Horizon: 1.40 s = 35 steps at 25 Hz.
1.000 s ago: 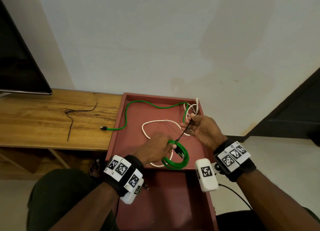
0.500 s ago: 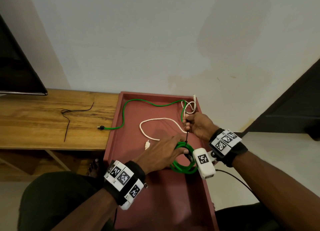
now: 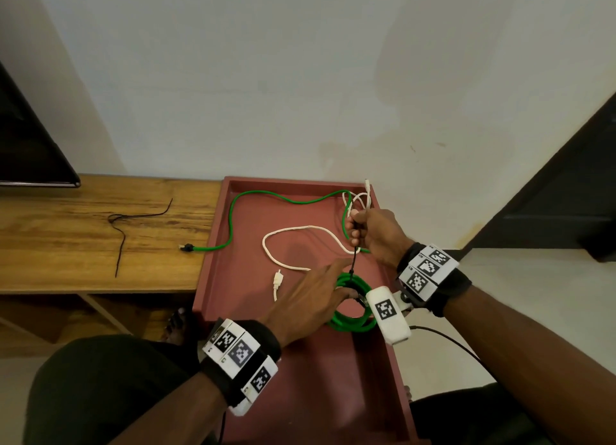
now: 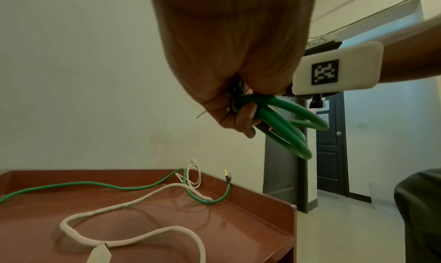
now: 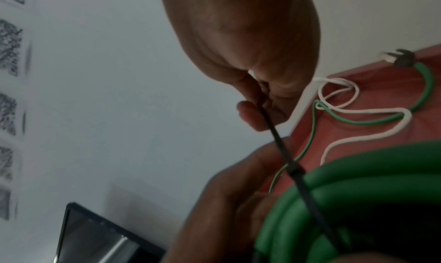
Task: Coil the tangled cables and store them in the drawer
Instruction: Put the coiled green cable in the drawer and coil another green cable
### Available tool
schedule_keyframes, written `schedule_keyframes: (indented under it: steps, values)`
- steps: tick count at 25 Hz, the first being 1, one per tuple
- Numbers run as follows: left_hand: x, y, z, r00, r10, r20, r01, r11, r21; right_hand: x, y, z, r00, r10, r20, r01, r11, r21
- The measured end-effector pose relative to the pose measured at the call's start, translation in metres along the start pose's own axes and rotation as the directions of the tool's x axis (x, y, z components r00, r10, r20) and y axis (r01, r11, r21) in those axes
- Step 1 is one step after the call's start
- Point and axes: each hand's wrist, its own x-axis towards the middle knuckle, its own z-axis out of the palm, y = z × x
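Note:
A coiled green cable hangs over the red drawer near its right wall, and my left hand grips it with fingers curled round the loops. A black zip tie wraps the coil. My right hand pinches the tie's tail and holds it taut, straight above the coil. A thick white cable and a second, loose green cable lie uncoiled on the drawer floor.
A thin white cable is tangled with the loose green one at the drawer's far right corner. The green plug end rests on the wooden table, where a black tie lies. A dark screen stands far left.
My left hand carried the coil to the right, toward the drawer's right wall. My right hand stayed at the far right, and the tie's tail now runs nearly vertical.

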Motion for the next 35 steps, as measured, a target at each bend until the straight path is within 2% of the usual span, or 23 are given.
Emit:
schedule_keyframes:
  steps: [2, 6, 8, 10, 12, 14, 15, 19, 22, 24, 26, 27, 28, 30, 32, 34, 35]
  values:
    - [0.001, -0.004, -0.001, 1.000, 0.025, -0.004, -0.025, 1.000, -0.007, 0.001, 0.000, -0.001, 0.999, 0.042, -0.006, -0.042, 0.999, 0.010]
    - [0.002, -0.003, -0.002, 0.998, 0.035, -0.052, -0.037, 0.999, -0.037, 0.005, 0.000, -0.003, 0.999, 0.046, 0.001, -0.046, 0.999, -0.015]
    - [0.005, -0.006, 0.000, 0.996, -0.033, -0.088, 0.030, 0.999, -0.033, 0.003, -0.002, -0.001, 1.000, 0.025, 0.003, -0.025, 0.999, 0.041]
    - [0.010, -0.015, 0.007, 0.990, -0.125, -0.067, 0.129, 0.990, 0.054, -0.009, -0.003, 0.011, 0.999, -0.039, -0.003, 0.039, 0.998, 0.058]
    - [0.013, -0.032, 0.012, 0.959, -0.257, -0.119, 0.269, 0.957, 0.104, -0.032, 0.005, 0.029, 0.995, -0.099, 0.008, 0.099, 0.995, 0.020]
    - [0.012, -0.039, 0.010, 0.930, -0.294, -0.221, 0.292, 0.955, -0.043, -0.056, 0.017, 0.044, 0.988, -0.152, 0.017, 0.153, 0.988, -0.001]
    - [0.011, -0.041, 0.008, 0.923, -0.291, -0.253, 0.286, 0.957, -0.056, -0.065, 0.024, 0.050, 0.986, -0.166, 0.000, 0.166, 0.986, -0.002]
    - [0.007, -0.036, 0.009, 0.944, -0.262, -0.201, 0.298, 0.938, 0.179, -0.085, 0.056, 0.070, 0.964, -0.209, -0.163, 0.181, 0.969, -0.168]
    - [-0.005, -0.033, 0.018, 0.943, -0.323, -0.082, 0.332, 0.932, 0.147, -0.108, 0.087, 0.080, 0.943, -0.246, -0.225, 0.175, 0.939, -0.296]
    - [-0.005, -0.038, 0.019, 0.954, -0.292, -0.068, 0.299, 0.941, 0.157, -0.110, 0.092, 0.068, 0.943, -0.278, -0.182, 0.235, 0.945, -0.228]
    - [-0.008, -0.051, 0.014, 0.931, -0.364, 0.009, 0.361, 0.926, 0.112, -0.107, 0.091, 0.040, 0.958, -0.260, -0.123, 0.253, 0.965, -0.067]
    - [-0.012, -0.058, 0.013, 0.923, -0.385, 0.028, 0.380, 0.918, 0.113, -0.105, 0.090, 0.023, 0.956, -0.263, -0.128, 0.256, 0.964, -0.063]
    - [-0.015, -0.063, 0.011, 0.922, -0.384, 0.044, 0.377, 0.920, 0.109, -0.099, 0.093, 0.008, 0.954, -0.260, -0.146, 0.244, 0.962, -0.122]
    - [-0.024, -0.066, 0.010, 0.935, -0.344, 0.085, 0.340, 0.939, 0.058, -0.093, 0.105, -0.013, 0.959, -0.254, -0.123, 0.194, 0.910, -0.367]
    - [-0.031, -0.065, 0.014, 0.947, -0.300, 0.117, 0.298, 0.954, 0.033, -0.088, 0.122, -0.019, 0.978, -0.202, 0.059, 0.199, 0.795, -0.574]
    - [-0.033, -0.063, 0.017, 0.949, -0.282, 0.143, 0.283, 0.959, 0.013, -0.083, 0.139, -0.020, 0.957, -0.180, 0.225, 0.284, 0.722, -0.631]
    - [-0.034, -0.063, 0.018, 0.944, -0.283, 0.168, 0.288, 0.958, -0.004, -0.080, 0.145, -0.021, 0.952, -0.179, 0.249, 0.300, 0.711, -0.636]
